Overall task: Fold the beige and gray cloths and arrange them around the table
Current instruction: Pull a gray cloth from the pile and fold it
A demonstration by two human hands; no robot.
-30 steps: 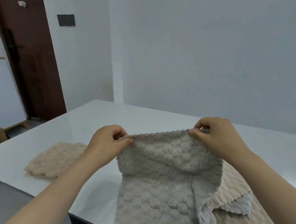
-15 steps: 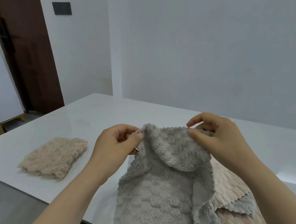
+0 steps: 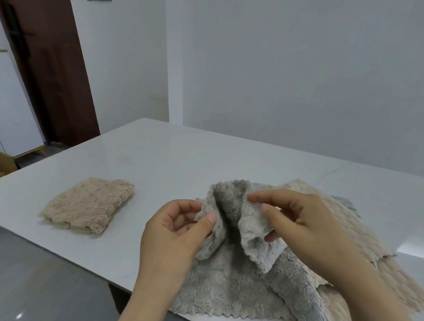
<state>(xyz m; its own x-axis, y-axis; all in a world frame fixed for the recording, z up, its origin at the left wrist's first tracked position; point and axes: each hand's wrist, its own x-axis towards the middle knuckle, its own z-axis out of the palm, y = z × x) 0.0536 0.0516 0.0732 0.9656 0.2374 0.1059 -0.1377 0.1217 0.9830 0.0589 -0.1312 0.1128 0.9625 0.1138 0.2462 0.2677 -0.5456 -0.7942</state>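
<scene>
Well to the left of my left grip (image 3: 171, 231), a folded beige cloth (image 3: 88, 204) lies flat on the table (image 3: 166, 151), out of harm's way. The left grip pinches the gray cloth (image 3: 232, 274) at its raised edge, thumb over the nap and fingers curled behind. The right grip (image 3: 297, 219) pinches the same edge just beside it, forefinger on top and another finger showing under the fold. Between the two grips the edge is bunched into loose pleats, not drawn straight. Below them the rest of the cloth lies on the table, its scalloped near edge at the table's rim, perhaps over it.

My worries, as I judge them:

- **Skewed fold:** if I lay the fold down from this bunched hold, the corners will not meet.
- **Slipping:** both pinches look shallow, so the plush fabric could slide out of either one.
- **Dragging:** under and to the right of the right grip lie unfolded beige cloths (image 3: 407, 286), touching the gray one. Any pull toward me may drag them along, or tip the gray cloth off the near rim.
</scene>
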